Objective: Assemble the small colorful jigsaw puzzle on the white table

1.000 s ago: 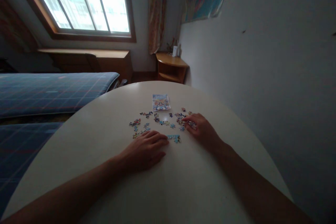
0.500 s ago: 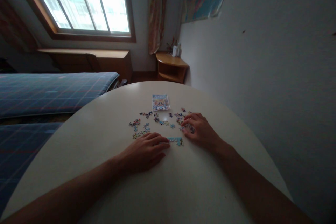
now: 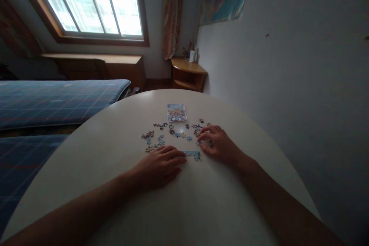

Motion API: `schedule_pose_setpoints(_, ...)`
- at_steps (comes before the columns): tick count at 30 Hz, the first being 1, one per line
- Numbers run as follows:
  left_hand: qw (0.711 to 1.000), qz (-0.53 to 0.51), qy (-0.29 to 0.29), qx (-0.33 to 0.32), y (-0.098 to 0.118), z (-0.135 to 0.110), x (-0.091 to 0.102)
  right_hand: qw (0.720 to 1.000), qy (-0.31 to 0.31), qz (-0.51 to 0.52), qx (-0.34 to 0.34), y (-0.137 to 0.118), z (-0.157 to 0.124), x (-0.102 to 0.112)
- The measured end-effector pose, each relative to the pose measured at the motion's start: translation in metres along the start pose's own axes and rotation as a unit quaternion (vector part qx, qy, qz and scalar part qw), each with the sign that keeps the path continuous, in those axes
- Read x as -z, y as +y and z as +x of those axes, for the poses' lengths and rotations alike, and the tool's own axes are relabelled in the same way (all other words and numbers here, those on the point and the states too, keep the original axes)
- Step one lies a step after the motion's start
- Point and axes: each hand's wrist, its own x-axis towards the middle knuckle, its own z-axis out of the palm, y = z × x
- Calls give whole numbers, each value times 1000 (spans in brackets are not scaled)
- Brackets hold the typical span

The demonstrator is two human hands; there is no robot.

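My left hand [image 3: 163,165] rests palm down on the table, fingers stretched out. Its fingertips touch the left end of a joined strip of light-blue jigsaw pieces [image 3: 192,153]. To the right, my right hand [image 3: 216,143] is spread with bent fingers over loose puzzle pieces [image 3: 197,131], and it partly covers some of them. A small piece lies by its thumb and index finger; no piece is visibly held. More jigsaw pieces [image 3: 148,135] lie scattered in the left group, with others [image 3: 183,135] in the middle.
A printed picture sheet [image 3: 177,112] lies beyond the pieces on the round white table [image 3: 121,123]. A plaid mattress [image 3: 57,100] is to the left, a wall [image 3: 288,84] to the right. A corner shelf [image 3: 188,67] stands behind the table.
My right hand has shifted very slightly, its fingertips a little lower and to the left over the pieces. The left hand has stayed in place.
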Motion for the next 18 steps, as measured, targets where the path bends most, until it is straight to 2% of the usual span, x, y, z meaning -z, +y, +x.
schedule_pose_setpoints(3, 1000, -4, -2, 0, 0, 0, 0, 1000, -2, -4, -15, 2, 0, 1)
schedule_pose_setpoints(10, 1000, -1, 7, -5, 0, -1, 1, 1000, 3, -4, 2, 9, -1, 7)
schedule_pose_setpoints(18, 1000, -8, 9, -5, 0, 0, 1, 1000, -1, -4, 2, 8, -3, 3)
